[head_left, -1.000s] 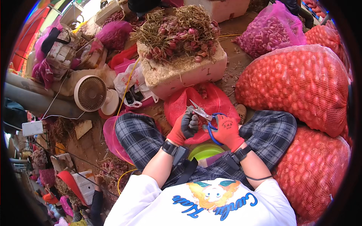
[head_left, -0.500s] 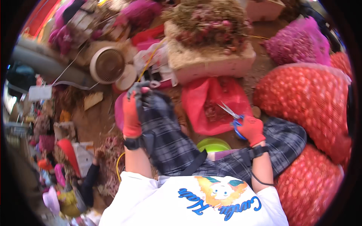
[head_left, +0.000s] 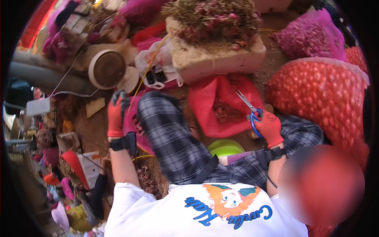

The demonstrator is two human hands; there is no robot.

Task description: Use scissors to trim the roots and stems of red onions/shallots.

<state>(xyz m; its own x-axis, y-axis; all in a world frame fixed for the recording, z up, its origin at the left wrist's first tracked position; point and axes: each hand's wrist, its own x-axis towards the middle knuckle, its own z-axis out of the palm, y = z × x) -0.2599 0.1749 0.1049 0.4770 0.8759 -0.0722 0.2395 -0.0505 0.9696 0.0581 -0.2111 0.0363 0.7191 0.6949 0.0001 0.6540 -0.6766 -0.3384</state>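
1. Blue-handled scissors (head_left: pixel 249 110) sit in my right hand (head_left: pixel 267 127), fingers closed through the loops, blades pointing up and away over the red bag (head_left: pixel 215 108).
2. They should handle light and stiff; I judge the loops the safe hold, since the steel tips are sharp.
3. My left hand (head_left: pixel 116 114), gloved red, reaches down left of the red bag, past my checked knee, to a pink basin (head_left: pixel 130 118); I cannot tell whether it grips anything.
4. Beyond the red bag stands a white foam box (head_left: pixel 221 59) heaped with shallots; right of it lie netted sacks (head_left: pixel 319 98).
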